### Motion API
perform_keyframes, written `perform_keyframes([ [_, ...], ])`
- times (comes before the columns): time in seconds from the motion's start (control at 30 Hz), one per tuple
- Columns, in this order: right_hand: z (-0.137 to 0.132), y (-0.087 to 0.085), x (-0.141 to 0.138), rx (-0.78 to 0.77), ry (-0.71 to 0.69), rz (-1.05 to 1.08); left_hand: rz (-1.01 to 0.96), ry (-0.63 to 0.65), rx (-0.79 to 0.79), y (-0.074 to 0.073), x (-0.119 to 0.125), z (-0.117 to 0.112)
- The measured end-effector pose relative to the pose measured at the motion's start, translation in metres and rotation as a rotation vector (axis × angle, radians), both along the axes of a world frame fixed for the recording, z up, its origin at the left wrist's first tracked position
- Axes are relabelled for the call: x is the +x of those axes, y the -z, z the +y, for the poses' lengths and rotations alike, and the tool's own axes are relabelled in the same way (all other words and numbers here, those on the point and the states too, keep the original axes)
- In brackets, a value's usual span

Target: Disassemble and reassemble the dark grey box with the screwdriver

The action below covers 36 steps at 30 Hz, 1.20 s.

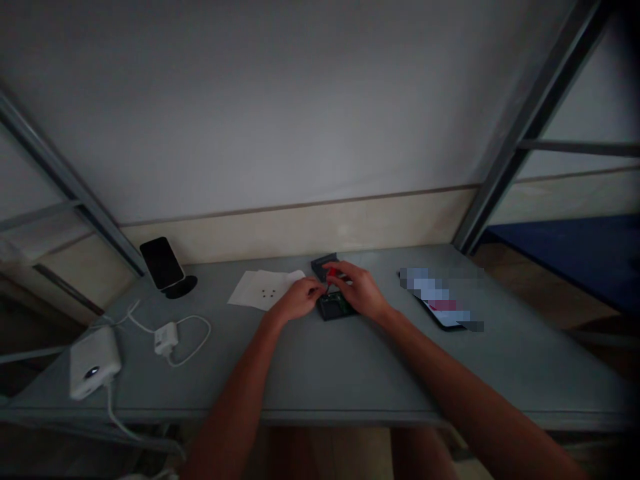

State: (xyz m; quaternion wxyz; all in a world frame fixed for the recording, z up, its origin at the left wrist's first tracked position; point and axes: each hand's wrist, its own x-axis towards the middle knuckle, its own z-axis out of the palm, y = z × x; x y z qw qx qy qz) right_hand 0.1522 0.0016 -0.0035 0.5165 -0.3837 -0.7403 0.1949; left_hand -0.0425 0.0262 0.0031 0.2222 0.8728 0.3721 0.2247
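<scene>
My right hand (361,288) is closed round a small screwdriver with a red handle (331,273), its thin shaft pointing down. Below it lies a dark case (334,308) with a green circuit board showing inside. My left hand (300,299) has its fingertips pinched together at the shaft's lower end, over the case's left edge; what they hold is too small to make out. Behind both hands rests a dark grey cover piece (323,265), partly hidden by my right hand. White paper (247,288) with several tiny dark screws (269,293) on it lies left of my left hand.
A phone with a lit, blurred screen (435,300) lies to the right. At the left are a dark-screened device on a round stand (163,263), a white adapter with cable (166,339) and a white box (95,363). Metal posts (525,147) flank the grey desk (350,373).
</scene>
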Motion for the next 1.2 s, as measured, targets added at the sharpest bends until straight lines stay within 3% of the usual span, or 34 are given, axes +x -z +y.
perform_keyframes([
  [0.33,-0.002,-0.001,-0.001,0.007,-0.034,-0.033,-0.013,0.090,-0.041,0.003,-0.012,0.007],
  [1.03,-0.007,-0.003,-0.007,0.059,-0.119,-0.120,0.004,0.075,-0.075,0.002,-0.012,0.006],
  [1.2,-0.002,0.001,-0.008,0.052,-0.023,-0.099,-0.034,0.074,-0.070,0.001,-0.012,0.005],
])
